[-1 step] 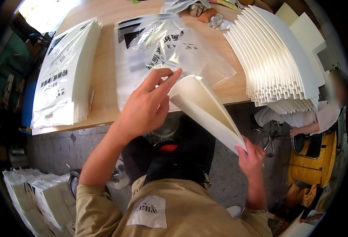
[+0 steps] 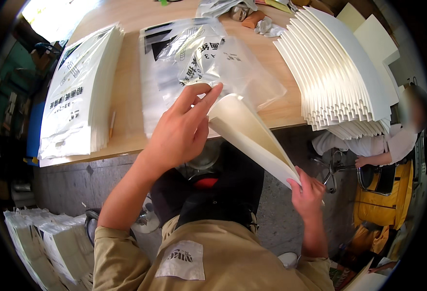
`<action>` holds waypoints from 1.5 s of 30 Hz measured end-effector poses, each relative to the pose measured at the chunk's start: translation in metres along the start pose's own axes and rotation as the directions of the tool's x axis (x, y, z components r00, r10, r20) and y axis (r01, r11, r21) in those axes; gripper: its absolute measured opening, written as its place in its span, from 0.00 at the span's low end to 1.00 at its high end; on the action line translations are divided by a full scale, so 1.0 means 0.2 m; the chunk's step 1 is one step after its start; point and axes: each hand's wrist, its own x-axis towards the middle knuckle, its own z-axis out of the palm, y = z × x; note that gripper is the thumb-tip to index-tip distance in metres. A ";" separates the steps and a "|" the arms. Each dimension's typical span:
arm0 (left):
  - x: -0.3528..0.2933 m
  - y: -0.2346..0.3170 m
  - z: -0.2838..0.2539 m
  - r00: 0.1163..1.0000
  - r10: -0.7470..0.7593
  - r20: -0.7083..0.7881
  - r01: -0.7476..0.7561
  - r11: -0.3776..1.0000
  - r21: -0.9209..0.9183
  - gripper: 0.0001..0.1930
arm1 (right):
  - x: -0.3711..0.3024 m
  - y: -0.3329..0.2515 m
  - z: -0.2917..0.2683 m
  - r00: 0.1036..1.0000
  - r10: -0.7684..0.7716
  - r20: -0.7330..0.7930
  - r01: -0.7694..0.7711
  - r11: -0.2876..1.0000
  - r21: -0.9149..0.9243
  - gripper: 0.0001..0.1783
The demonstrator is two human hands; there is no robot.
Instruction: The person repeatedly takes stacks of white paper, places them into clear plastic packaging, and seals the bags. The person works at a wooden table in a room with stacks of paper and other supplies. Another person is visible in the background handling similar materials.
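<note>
One curled length of white paper [image 2: 257,146] hangs on the near side of the clear bags [image 2: 177,68], its lower end pinched by the fingers of the right hand [image 2: 306,192]. It looks light, springy and easily creased, best held by its edges. The left hand [image 2: 178,128], at its upper end, partly hides the clear bags; its grip cannot be told. Packed bags [image 2: 70,94] lie left of them, fanned paper [image 2: 327,72] right.

We've got a lt-brown table [image 2: 127,97] up front, grey flr [image 2: 65,186] below w/ seams showing, metal chair base [image 2: 336,168] off R, & we see bright glare [image 2: 53,14] top L.
</note>
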 end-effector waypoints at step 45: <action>0.04 0.26 0.44 0.842 0.532 0.088 -0.538 0.814 0.219 0.14 | 0.39 -0.02 0.18 0.826 0.454 0.336 -0.515 0.361 0.777 0.13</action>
